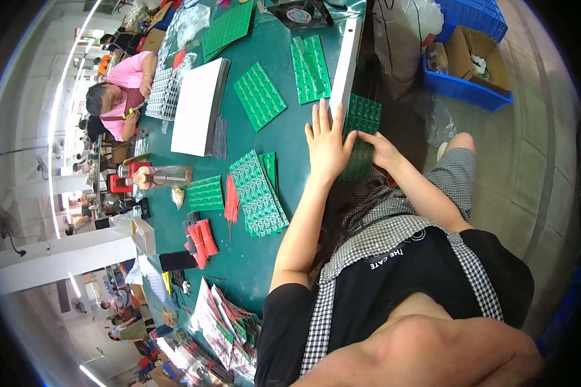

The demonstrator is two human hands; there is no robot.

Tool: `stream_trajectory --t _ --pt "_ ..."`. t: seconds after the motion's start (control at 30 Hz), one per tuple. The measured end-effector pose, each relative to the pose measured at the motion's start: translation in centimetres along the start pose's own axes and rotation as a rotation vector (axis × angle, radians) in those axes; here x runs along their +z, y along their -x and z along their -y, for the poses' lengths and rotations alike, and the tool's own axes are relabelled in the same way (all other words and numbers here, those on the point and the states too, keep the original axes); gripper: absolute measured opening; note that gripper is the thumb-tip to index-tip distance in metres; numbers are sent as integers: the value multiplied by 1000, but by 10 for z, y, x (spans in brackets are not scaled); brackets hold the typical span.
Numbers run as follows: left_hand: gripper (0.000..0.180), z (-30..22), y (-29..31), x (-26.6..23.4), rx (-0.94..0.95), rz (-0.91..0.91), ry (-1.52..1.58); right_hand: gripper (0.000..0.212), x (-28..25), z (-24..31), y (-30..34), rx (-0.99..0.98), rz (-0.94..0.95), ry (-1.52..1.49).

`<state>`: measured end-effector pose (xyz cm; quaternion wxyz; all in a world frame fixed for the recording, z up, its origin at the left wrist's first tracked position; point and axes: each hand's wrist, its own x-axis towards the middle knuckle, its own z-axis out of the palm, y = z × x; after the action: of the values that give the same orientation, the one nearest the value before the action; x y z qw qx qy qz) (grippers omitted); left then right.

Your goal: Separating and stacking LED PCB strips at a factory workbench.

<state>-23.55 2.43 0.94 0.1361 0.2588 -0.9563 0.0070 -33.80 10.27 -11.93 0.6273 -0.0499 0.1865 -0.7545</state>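
Note:
My left hand (329,143) lies over the white edge strip of the table, its fingers stretched toward a green circuit board panel with a narrow board piece on top (311,69). My right hand (382,151), just off the table edge, pinches a darker green circuit board panel (364,111) held over my lap. My left thumb comes close to that panel; whether it touches cannot be made out. Another green panel (260,97) lies tilted farther left on the table. Nearer to me is a stack of pale-printed green panels (258,193).
On the green table (252,258) are red wires (203,240), a clear bottle (168,176), a white box (199,106), a phone (177,261) and a small fan (298,14). Blue crates (468,84) stand on the floor at right. A co-worker in pink (126,77) sits across.

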Motion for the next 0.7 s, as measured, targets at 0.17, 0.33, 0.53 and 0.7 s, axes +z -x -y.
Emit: stream_trajectory --t 0.17,0.33,0.53,0.7 --pt "16 -24 11 -20 92 -117 584 29 36 45 60 -52 12 175" --pt "20 -37 35 -18 -184 196 1056 29 54 69 98 45 -83 348" --pt "46 -29 70 9 -673 473 1655 30 69 71 131 -229 -401 1116" --pt "83 -70 75 -19 -41 275 1413 60 103 32 135 -475 -290 2135"
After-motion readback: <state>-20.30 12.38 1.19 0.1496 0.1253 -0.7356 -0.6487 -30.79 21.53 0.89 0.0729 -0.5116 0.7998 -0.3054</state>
